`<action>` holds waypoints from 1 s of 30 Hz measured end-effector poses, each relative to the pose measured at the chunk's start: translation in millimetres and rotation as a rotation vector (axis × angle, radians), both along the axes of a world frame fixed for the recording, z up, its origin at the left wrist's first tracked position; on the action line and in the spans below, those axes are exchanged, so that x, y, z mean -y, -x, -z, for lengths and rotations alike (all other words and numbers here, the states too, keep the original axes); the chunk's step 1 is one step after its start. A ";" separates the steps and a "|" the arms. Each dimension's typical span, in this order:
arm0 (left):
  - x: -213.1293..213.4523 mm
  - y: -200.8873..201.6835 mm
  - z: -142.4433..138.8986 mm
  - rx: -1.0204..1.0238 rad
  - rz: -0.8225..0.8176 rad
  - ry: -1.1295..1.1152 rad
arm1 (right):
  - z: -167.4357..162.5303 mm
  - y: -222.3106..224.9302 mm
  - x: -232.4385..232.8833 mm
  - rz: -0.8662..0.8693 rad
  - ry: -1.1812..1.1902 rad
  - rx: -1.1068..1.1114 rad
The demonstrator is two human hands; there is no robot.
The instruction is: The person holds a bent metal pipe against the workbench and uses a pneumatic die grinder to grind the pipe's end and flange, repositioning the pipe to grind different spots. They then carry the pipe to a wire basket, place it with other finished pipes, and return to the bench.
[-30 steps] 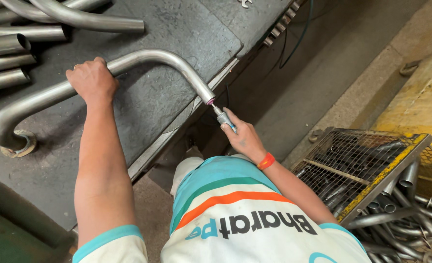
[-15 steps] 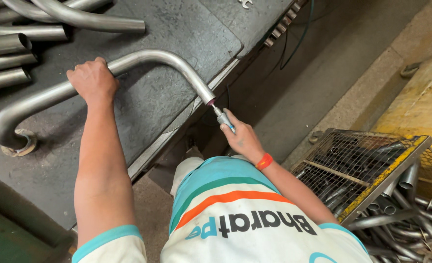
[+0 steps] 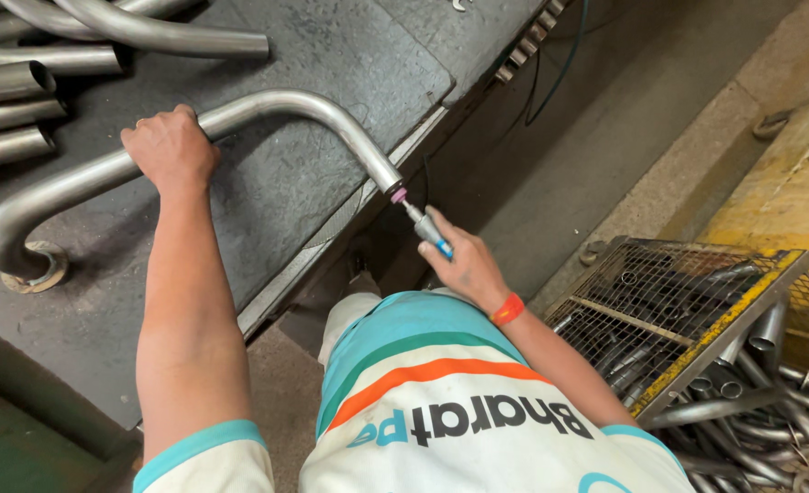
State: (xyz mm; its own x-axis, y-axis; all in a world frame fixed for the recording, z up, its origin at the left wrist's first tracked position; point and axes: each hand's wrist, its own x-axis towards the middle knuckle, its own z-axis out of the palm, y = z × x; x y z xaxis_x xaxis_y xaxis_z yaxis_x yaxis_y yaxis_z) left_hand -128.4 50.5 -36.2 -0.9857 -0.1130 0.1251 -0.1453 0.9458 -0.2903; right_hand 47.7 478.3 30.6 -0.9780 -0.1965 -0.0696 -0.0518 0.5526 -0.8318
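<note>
Head view, looking down. Left hand (image 3: 169, 146) in the upper left of the frame, fingers wrapped over a bent steel tube (image 3: 267, 105) that lies on the dark metal surface (image 3: 295, 192); the grip looks meant to pin the tube flat so it cannot roll.

Tube runs from a hooked end at far left, up through the hand, then curves down so its open mouth overhangs the surface edge near frame centre. That overhang likely leaves the mouth free to reach.

Right hand (image 3: 464, 265) at centre, fingers closed around a slim grinder (image 3: 423, 224) (blue band on the body). Its small pink stone (image 3: 397, 194) sits right at the tube mouth, touching or just inside; cannot tell which.

More tubes (image 3: 21, 82) stacked at the upper left. Wire crate (image 3: 688, 310) with a yellow rim at lower right, holding short tube pieces.

Labels: none seen on tube, crate or surface. Orange band (image 3: 508, 309) on the right wrist. Shirt white with teal and orange stripes and dark lettering, lower centre.
</note>
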 end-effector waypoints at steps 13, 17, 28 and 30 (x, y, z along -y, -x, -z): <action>1.0 4.7 -0.9 0.054 -0.023 -0.002 | -8.1 6.7 14.9 -0.047 -0.075 0.034; 0.0 4.6 -2.1 0.063 -0.031 -0.007 | 6.1 7.2 8.8 0.031 0.071 -0.058; -1.1 5.9 -3.7 0.077 -0.041 -0.006 | 33.6 13.1 11.2 0.144 0.083 0.285; -0.8 5.7 -3.4 0.092 -0.050 -0.019 | 25.0 8.9 14.4 0.074 0.056 0.343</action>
State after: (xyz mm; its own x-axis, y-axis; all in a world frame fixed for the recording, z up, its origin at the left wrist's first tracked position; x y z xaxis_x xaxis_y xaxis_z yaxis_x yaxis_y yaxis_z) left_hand -134.1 51.3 -32.8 -0.9860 -0.1639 0.0316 -0.1660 0.9437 -0.2862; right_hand 38.8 463.9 5.6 -0.9114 -0.1391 -0.3873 0.2738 0.4977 -0.8230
